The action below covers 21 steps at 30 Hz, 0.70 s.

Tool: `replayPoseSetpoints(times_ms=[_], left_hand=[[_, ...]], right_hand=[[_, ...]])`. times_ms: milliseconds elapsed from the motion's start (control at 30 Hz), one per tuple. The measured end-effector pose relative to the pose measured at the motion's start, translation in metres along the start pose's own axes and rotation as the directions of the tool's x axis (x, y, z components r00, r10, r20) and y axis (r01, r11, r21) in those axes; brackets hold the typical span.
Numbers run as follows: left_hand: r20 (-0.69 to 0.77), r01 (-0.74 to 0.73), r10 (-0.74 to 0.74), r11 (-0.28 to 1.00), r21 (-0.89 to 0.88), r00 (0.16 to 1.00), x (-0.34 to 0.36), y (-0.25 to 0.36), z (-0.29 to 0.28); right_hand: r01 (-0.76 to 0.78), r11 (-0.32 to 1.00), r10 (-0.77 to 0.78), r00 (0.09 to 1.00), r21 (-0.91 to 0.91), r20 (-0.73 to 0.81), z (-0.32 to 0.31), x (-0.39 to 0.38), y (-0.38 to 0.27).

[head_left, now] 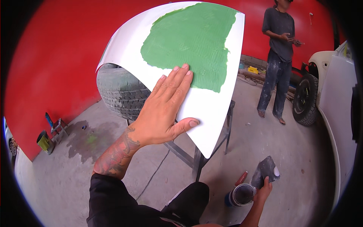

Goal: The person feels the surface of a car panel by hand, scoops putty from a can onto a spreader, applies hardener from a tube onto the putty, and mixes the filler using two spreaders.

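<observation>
A curved white panel (206,123) stands mid-scene above a dark stand (198,162), a green patch (189,41) covering much of its far part. The left hand (164,104) lies flat on it, fingers extended, thumb spread right, fingertips at the patch's near edge. Near right, the right hand (261,193) pinches a dark plate (264,171) bearing a pale blob (276,171), beside an open can (242,195). Far right stands another person (279,36).

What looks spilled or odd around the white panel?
A dark, wet-looking patch with a green smudge stains the grey floor left of the tyre, near a bucket, suggesting a spill. On the white panel, the green coating looks rippled and ragged against smooth white.
</observation>
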<state>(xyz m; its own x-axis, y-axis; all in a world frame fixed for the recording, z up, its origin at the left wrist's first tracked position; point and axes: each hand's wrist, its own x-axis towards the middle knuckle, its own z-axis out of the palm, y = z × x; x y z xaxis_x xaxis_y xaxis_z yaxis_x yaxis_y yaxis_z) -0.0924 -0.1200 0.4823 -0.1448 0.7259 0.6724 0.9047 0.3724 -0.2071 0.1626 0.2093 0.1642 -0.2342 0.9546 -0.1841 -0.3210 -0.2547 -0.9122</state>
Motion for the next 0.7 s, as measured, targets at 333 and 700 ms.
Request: replayPoseSetpoints(times_ms=[333, 700], left_hand=[[-0.026, -0.006, 0.005, 1.000, -0.025, 1.000, 0.002, 0.007, -0.001], [0.032, 0.014, -0.014, 1.000, -0.009, 0.999, 0.004, 0.014, -0.012]], right_hand=[[0.043, 0.999, -0.043, 0.999, -0.012, 0.026, -0.011, 0.019, 0.016], [0.041, 0.996, -0.043, 0.999, -0.078, -0.032, -0.015, 0.036, 0.035]])
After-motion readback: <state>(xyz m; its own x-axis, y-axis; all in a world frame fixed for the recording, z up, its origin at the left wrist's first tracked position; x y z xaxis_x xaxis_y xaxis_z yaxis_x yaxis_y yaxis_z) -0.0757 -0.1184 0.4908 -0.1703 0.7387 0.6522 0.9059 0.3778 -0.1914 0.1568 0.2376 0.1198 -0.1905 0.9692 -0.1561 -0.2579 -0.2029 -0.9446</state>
